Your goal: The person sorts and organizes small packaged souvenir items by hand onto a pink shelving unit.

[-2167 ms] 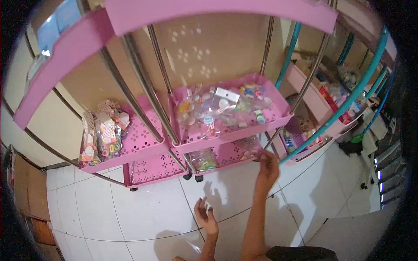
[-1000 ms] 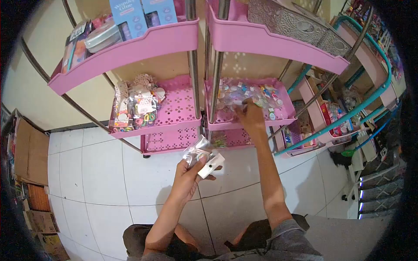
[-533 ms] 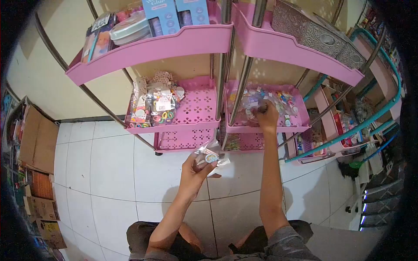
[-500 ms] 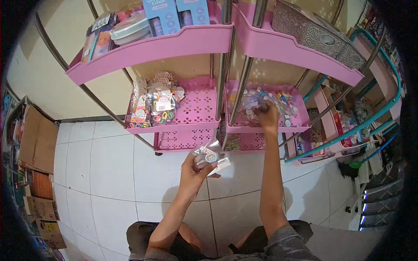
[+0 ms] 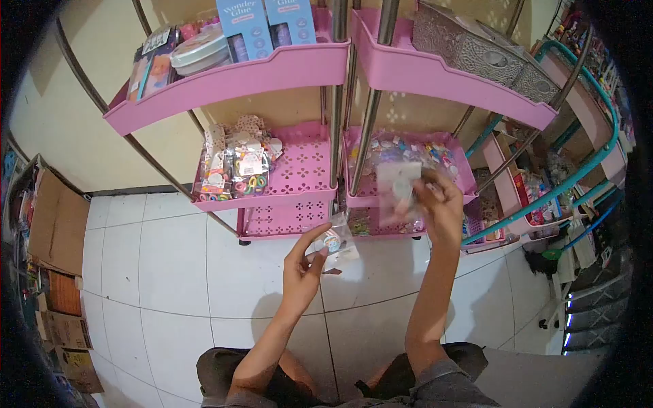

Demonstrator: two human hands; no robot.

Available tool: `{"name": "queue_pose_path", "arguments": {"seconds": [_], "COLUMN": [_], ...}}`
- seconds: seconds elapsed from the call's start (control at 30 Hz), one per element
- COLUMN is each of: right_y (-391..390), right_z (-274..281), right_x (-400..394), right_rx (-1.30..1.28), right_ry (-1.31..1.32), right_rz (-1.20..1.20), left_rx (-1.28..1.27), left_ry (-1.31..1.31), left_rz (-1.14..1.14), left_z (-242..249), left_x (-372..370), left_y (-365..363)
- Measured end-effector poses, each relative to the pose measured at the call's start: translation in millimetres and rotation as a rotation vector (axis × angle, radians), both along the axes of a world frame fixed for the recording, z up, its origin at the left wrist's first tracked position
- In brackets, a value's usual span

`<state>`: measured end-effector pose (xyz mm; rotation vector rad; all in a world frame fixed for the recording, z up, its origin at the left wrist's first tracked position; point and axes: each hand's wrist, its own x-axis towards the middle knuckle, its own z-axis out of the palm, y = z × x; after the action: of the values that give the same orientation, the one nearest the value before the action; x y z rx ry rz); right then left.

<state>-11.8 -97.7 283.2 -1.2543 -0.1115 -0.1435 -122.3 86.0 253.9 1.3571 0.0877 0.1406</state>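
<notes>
1. White floor tiles (image 5: 173,272) lie beneath you; your left hand (image 5: 299,279) pinches a clear packet (image 5: 332,240), its long axis unclear.
2. Your right hand (image 5: 443,207) grips a pale-topped packet (image 5: 399,192) (blurred), pale end away from you, long axis running away from you, before the pink tray (image 5: 445,199).
3. Two packets are in hand; more packets (image 5: 388,146) lie in that tray, too jumbled to count.

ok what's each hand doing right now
Left hand: closed on a clear packet, pinched by its edge.
Right hand: closed on another clear packet, blurred.
</notes>
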Motion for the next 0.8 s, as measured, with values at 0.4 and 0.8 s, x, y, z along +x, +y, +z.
{"name": "queue_pose_path", "arguments": {"seconds": [0.4, 0.8], "right_y": [64, 112], "right_z": [-1, -9], "right_x": [-50, -96], "right_rx": [-0.236, 0.499], "right_ry": [-0.075, 0.200], "right_rz": [0.402, 0.170], "left_rx": [-0.025, 0.455], "left_ry": [-0.012, -0.312], "left_rz": [0.152, 0.400], "left_z": [17, 4], "left_x": [-23, -23], "left_y": [5, 14]}}
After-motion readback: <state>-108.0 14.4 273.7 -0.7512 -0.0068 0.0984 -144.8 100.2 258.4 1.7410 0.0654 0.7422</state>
